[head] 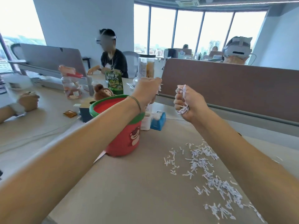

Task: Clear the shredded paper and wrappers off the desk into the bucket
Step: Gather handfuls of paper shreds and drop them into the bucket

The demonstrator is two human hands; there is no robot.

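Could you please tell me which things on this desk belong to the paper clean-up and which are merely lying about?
Job: red bucket with green rim; loose white paper shreds; shreds clenched in left hand and right hand.
Lying about: blue tape dispenser; green snack bag; brown plush toy.

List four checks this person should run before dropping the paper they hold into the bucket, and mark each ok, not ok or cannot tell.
1. Left hand closed on shreds: ok.
2. Right hand closed on shreds: ok, strips poke out between the fingers.
3. Hands over the red bucket mouth: not ok, both sit beyond and right of its rim.
4. Bucket upright, mouth open: ok.
5. Desk cleared: not ok, shredded paper lies scattered on the mat.
6. Room left inside the bucket: cannot tell.
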